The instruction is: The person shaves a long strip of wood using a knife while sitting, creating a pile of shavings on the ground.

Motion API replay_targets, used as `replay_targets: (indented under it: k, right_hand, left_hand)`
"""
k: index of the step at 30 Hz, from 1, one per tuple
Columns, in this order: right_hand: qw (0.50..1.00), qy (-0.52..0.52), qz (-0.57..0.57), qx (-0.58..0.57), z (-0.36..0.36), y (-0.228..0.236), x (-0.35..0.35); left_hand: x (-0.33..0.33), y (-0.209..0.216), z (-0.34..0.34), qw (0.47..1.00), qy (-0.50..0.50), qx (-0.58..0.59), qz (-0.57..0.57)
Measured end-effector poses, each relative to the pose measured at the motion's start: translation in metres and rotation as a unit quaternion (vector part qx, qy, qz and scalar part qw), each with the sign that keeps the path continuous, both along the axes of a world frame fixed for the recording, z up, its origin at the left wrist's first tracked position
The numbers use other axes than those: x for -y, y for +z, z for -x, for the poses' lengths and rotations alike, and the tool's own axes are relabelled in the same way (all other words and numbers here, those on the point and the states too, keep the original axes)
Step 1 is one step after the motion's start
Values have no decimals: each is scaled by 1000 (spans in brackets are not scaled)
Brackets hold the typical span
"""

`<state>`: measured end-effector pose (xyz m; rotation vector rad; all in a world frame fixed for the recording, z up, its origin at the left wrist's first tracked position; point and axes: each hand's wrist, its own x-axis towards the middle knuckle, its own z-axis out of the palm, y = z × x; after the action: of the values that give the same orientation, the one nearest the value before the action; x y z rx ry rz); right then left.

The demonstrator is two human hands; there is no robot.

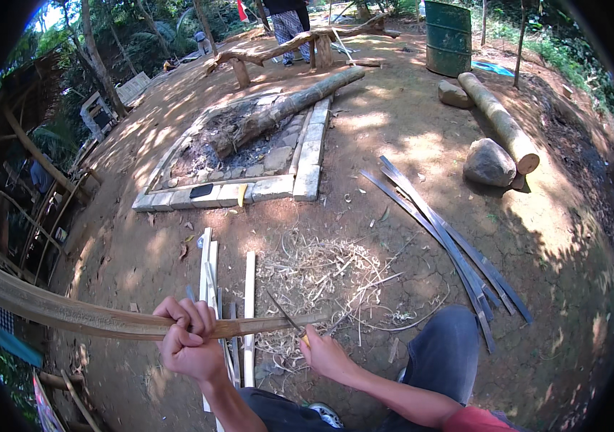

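My left hand [190, 335] is closed around a long wooden slat [98, 317], which comes in from the left edge and narrows to a thin end on the right. My right hand [327, 356] grips a knife by its yellowish handle. The thin dark knife blade [283, 311] points up and left, crossing the slat near its tapered end; whether the edge touches the wood I cannot tell. Beneath that end, a heap of pale wood shavings [321, 270] covers the ground. Several pale strips [250, 317] lie under and beside the slat.
Several long dark strips [451, 245] lie on the ground at right. Ahead is a stone-edged fire pit [307, 176] with a log [292, 108] across it. A boulder [489, 163], another log [501, 126] and a green drum [448, 39] stand farther right. A person [289, 29] is at the back.
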<state>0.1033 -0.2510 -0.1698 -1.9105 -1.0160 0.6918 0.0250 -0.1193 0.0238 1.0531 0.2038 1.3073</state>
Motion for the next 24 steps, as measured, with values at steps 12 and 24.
replay_targets:
  k: [12,24]
  right_hand:
    - [1000,8,20,7,2,-3,-1]
    - [999,15,29,-4,3,3,5]
  left_hand:
    - [8,-1,9,999,45,6,22]
    - [13,-1,21,999,34,-5,-15]
